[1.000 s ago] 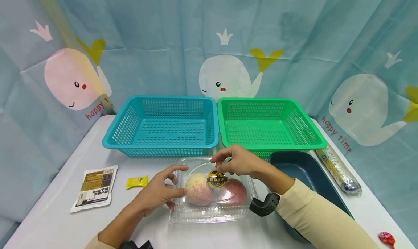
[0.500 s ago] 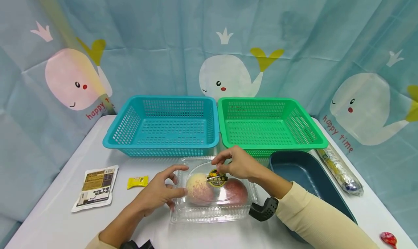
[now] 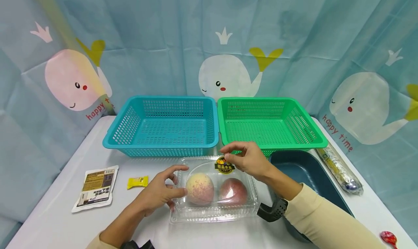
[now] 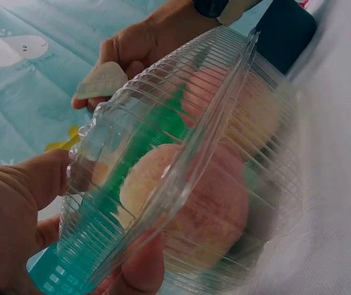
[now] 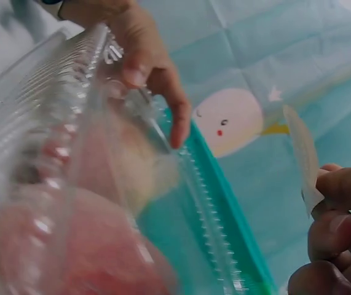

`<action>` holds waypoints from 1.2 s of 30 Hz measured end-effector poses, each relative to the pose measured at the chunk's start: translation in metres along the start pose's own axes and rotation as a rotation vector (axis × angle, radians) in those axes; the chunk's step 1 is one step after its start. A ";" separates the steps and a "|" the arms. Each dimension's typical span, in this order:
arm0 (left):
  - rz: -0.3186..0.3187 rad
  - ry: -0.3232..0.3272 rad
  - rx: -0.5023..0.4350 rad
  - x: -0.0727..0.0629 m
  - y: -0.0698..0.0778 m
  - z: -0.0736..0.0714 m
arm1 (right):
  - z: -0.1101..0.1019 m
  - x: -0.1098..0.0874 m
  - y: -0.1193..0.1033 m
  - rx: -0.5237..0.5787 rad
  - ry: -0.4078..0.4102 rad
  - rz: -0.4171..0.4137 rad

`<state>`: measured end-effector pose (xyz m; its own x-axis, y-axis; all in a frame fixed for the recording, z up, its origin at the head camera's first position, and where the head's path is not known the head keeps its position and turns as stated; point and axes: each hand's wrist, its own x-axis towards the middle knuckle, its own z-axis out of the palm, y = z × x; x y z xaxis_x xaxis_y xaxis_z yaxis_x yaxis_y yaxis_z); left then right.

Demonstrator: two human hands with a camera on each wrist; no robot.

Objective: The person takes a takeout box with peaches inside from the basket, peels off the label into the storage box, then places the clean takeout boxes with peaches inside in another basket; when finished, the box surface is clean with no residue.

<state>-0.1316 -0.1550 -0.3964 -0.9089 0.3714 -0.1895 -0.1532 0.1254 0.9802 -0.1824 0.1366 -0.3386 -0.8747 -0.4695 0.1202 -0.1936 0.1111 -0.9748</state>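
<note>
A clear plastic clamshell fruit box (image 3: 215,214) holds two peaches, a yellow-pink peach (image 3: 200,189) on the left and a redder peach (image 3: 233,191) on the right. My left hand (image 3: 163,189) grips the box's left side between thumb and fingers. Above the lid, my right hand (image 3: 249,162) pinches a round black-and-gold sticker (image 3: 224,166). Both wrist views show the pale back of the sticker (image 4: 103,80) off the lid, in the right fingers. The box's left edge is partly covered by the left fingers.
Behind the box stand a blue basket (image 3: 160,146) and a green basket (image 3: 274,147). A dark blue tub (image 3: 297,169) is under the right forearm, beside a long wrapped package (image 3: 339,171). Left lie a white-brown pouch (image 3: 95,188) and a yellow packet (image 3: 137,182); a red-wrapped lollipop (image 3: 388,237) lies far right.
My right hand has moved up and to the right with the sticker, which has come away from the lid over the peaches. The left hand and the box have stayed in place.
</note>
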 end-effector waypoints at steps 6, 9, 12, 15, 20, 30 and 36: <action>0.006 0.005 0.001 0.000 0.001 -0.001 | -0.015 -0.005 -0.014 -0.094 -0.068 -0.082; 0.011 0.002 -0.001 -0.001 0.000 -0.001 | -0.024 -0.009 -0.019 -0.126 -0.097 -0.131; -0.003 0.008 -0.006 -0.001 -0.001 0.000 | -0.035 -0.016 -0.024 -0.159 -0.122 -0.173; -0.014 0.014 -0.012 -0.001 -0.001 0.000 | -0.046 -0.025 -0.028 -0.177 -0.137 -0.212; -0.014 0.010 -0.013 -0.001 -0.001 0.000 | -0.066 -0.043 -0.031 -0.195 -0.149 -0.252; -0.009 0.001 -0.011 0.000 0.000 0.001 | -0.108 -0.069 -0.005 -0.236 -0.189 -0.254; -0.012 0.003 -0.015 0.000 -0.001 0.001 | -0.130 -0.080 0.017 -0.240 -0.165 -0.193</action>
<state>-0.1309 -0.1548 -0.3973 -0.9081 0.3670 -0.2015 -0.1701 0.1164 0.9785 -0.1735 0.2894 -0.3402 -0.7321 -0.6347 0.2471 -0.4648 0.2004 -0.8624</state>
